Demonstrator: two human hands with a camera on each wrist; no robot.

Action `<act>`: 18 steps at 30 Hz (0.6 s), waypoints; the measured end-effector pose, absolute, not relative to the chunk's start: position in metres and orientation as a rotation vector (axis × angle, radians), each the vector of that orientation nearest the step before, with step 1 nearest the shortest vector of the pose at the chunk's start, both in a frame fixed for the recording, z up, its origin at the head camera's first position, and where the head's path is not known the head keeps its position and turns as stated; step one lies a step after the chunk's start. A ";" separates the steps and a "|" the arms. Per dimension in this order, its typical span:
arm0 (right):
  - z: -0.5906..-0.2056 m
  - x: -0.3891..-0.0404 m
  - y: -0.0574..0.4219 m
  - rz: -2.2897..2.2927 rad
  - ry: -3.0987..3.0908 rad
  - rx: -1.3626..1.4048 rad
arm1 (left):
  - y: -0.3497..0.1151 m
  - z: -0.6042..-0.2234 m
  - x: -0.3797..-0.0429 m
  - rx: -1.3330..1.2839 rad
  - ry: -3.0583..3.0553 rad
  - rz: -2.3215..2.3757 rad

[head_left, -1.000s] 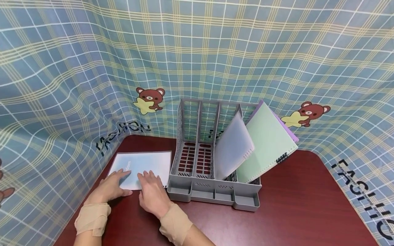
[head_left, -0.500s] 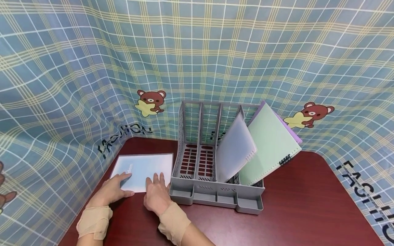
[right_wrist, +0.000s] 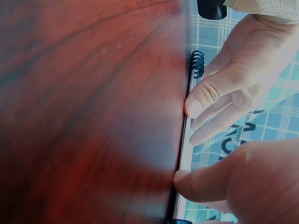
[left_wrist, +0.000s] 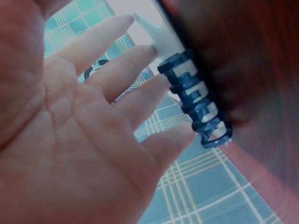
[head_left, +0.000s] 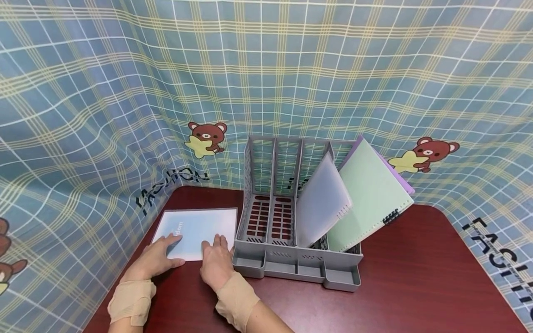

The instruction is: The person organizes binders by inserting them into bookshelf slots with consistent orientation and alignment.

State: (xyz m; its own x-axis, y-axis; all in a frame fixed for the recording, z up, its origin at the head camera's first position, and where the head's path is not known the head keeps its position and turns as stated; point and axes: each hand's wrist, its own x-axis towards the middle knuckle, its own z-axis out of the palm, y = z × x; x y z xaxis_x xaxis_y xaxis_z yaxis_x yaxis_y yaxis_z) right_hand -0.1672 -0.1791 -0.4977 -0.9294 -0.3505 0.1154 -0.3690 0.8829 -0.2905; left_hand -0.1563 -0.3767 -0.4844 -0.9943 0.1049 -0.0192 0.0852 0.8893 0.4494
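On the left side of the table lies a flat notebook [head_left: 197, 223] with a pale blue and white cover. Black binding rings [left_wrist: 198, 105] show at its edge in the left wrist view. My left hand [head_left: 153, 260] rests on its near left part, fingers extended over the cover, thumb at the near edge. Farther right, my right hand [head_left: 218, 266] lays its fingers on the cover near the organizer. Both thumbs meet the notebook's near edge in the right wrist view, where the right thumb [right_wrist: 201, 184] sits lower; the right fingers are mostly hidden there.
A grey file organizer [head_left: 291, 252] with upright slots and small front trays stands just right of the notebook. In its right slots lean a frosted notebook [head_left: 320, 203], a green one [head_left: 366, 199] and a purple one [head_left: 409, 186]. Plaid curtain [head_left: 266, 69] surrounds the table.
My right hand has slid a little rightward over the cover toward the organizer. My left hand keeps its place on the notebook. The whole head view has shifted slightly.
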 end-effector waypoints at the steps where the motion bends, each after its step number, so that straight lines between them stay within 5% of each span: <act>1: -0.498 -0.167 -0.179 0.466 -2.987 0.576 | -0.376 -0.484 -0.156 0.159 3.013 0.713; 18: -0.501 -0.164 -0.182 0.407 -2.947 0.589 | -0.371 -0.490 -0.158 0.141 3.084 0.689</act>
State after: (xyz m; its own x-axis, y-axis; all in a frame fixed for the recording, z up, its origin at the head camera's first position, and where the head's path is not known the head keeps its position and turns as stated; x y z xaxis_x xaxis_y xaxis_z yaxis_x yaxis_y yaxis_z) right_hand -0.1644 -0.1822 -0.5011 -0.9188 -0.3620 0.1577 -0.3912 0.8887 -0.2392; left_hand -0.1582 -0.3713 -0.4904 -0.9958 0.0820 0.0400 0.0912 0.9011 0.4240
